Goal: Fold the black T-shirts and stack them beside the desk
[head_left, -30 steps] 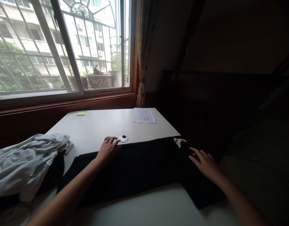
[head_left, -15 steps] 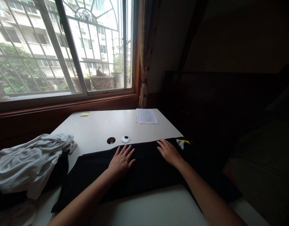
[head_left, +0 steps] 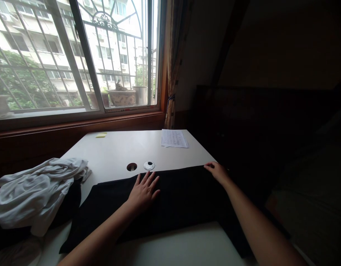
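A black garment (head_left: pixel 184 199) lies folded in a long strip across the white table (head_left: pixel 117 151). My left hand (head_left: pixel 145 189) rests flat on its middle near the far edge, with fingers spread. At the far right corner of the cloth, my right hand (head_left: pixel 218 172) has thumb and fingers pinched together on the fabric. A loose flap of the garment hangs toward me below the right forearm. Its right end is partly hidden by the right hand and arm and lost in shadow.
A crumpled heap of pale grey clothing (head_left: pixel 40 192) sits at the left, over darker cloth. Printed papers (head_left: pixel 174 138) and yellow sticky notes (head_left: pixel 101 135) lie toward the back. Two round cable holes, one with a white ring (head_left: pixel 149 166), are just beyond the garment.
My right hand has moved right from lying flat on the cloth to pinching its corner. The white and yellow print at the right end no longer shows. My left hand stays put.
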{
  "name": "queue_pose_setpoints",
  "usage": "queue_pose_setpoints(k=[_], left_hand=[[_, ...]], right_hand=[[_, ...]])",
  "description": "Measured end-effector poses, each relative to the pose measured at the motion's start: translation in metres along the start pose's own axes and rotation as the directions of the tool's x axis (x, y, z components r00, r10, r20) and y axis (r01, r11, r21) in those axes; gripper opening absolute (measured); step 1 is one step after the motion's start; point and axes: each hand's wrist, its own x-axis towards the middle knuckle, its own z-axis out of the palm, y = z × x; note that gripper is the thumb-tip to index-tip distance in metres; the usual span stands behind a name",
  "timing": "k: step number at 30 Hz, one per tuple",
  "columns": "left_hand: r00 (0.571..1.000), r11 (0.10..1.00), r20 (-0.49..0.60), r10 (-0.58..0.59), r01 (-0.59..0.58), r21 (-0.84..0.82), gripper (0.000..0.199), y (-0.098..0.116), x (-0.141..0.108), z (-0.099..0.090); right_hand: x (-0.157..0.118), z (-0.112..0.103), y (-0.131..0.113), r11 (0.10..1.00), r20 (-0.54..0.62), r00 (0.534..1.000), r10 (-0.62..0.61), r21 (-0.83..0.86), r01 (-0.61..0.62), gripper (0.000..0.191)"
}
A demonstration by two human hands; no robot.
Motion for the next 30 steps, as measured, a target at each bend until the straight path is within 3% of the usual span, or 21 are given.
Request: queue_pose_setpoints(k=[9, 14, 18, 22, 25, 28, 30], left_hand=[[0.979, 0.979, 0.02, -0.202, 0.201, 0.037, 0.06, -0.038, -0.019, -0.007], [0.956, 0.956, 0.048, -0.289, 0.286, 0.06, 0.06, -0.056, -0.031, -0.006], [0.949, 0.947, 0.019, -0.315, 0.313, 0.076, 0.062, -0.057, -0.03, -0.008], [0.978, 0.972, -0.075, -0.196, 0.204, 0.114, 0.058, -0.041, -0.017, -0.013], [0.994, 0.993, -0.107, -0.019, 0.031, 0.113, 0.054, -0.019, 0.0, -0.012], [0.995, 0.996, -0.068, 0.071, -0.066, 0.067, 0.054, -0.001, 0.018, -0.003], [0.999, 0.999, -0.013, 0.037, -0.036, 0.025, 0.056, 0.003, 0.027, 0.005]], right_hand=[[0.004, 0.003, -0.007, 0.997, -0.136, 0.989, -0.06, 0.031, 0.065, 0.023], [-0.001, 0.008, -0.009, 0.994, -0.151, 0.983, -0.103, -0.049, 0.097, 0.019], [-0.009, 0.007, -0.023, 0.979, -0.159, 0.976, -0.149, -0.163, 0.123, 0.021], [-0.026, 0.011, -0.06, 0.945, -0.121, 0.962, -0.244, -0.252, 0.208, 0.03], [-0.049, 0.026, -0.097, 0.9, 0.017, 0.933, -0.36, -0.256, 0.352, 0.031], [-0.076, 0.044, -0.123, 0.848, 0.176, 0.874, -0.452, -0.22, 0.483, 0.035], [-0.086, 0.052, -0.126, 0.829, 0.252, 0.847, -0.467, -0.207, 0.519, 0.041]])
